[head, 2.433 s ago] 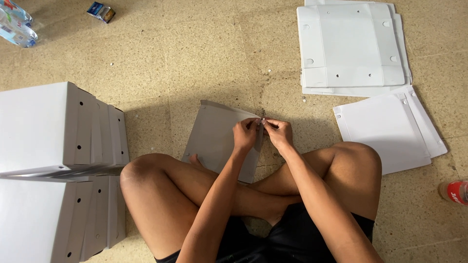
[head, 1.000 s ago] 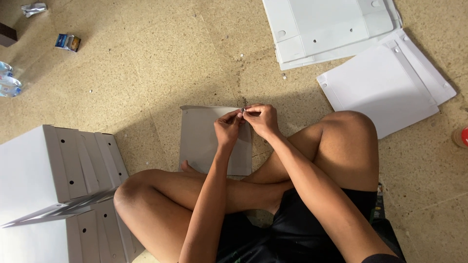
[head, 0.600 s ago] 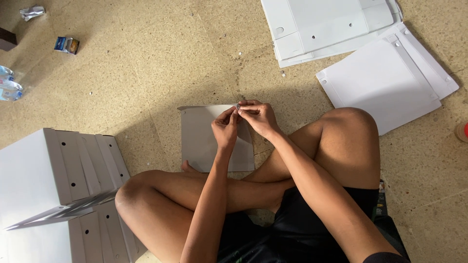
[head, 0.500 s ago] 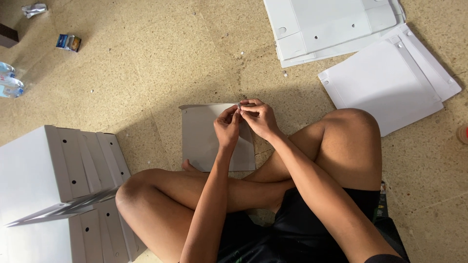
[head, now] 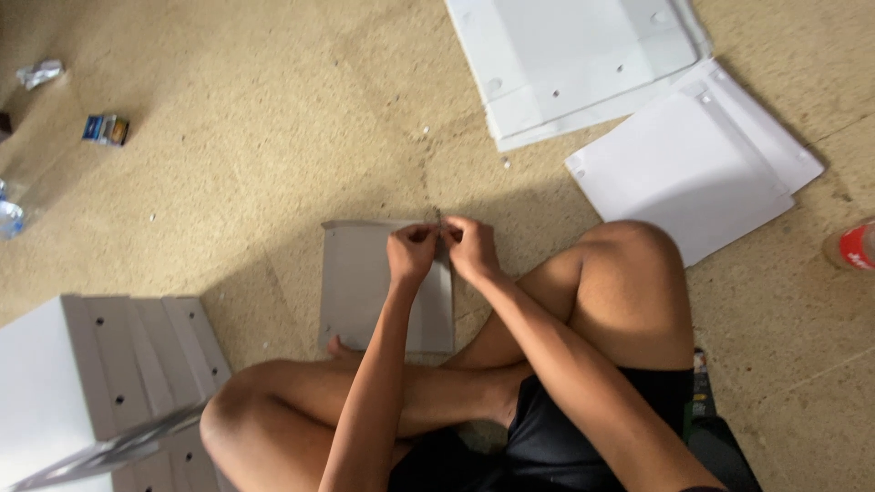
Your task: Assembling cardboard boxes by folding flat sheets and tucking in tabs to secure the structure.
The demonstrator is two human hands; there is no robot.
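Sitting cross-legged on the speckled floor, you have both hands together at the top right corner of a grey cardboard panel that lies flat in front of your shins. Your left hand is curled nearly closed, fingertips pinched together at the panel's upper edge. Your right hand is curled the same way, just beside it, knuckles touching or very nearly so. Between the two sets of fingertips sits something small, possibly a rivet or fastener; it is too small to identify. Neither hand is spread open; both are closed in a fine pinch at the panel edge.

Surroundings:
- Stack of flat white panels with punched holes, far side of the floor, well apart from the hands.
- Second stack of white sheets, just beside your right knee.
- Row of assembled grey box files standing at your left, near your left knee.
- Small blue packet and a crumpled wrapper at far left.
- Red bottle cap end at the right edge.
- Small pale bits scattered on the floor near the panels.
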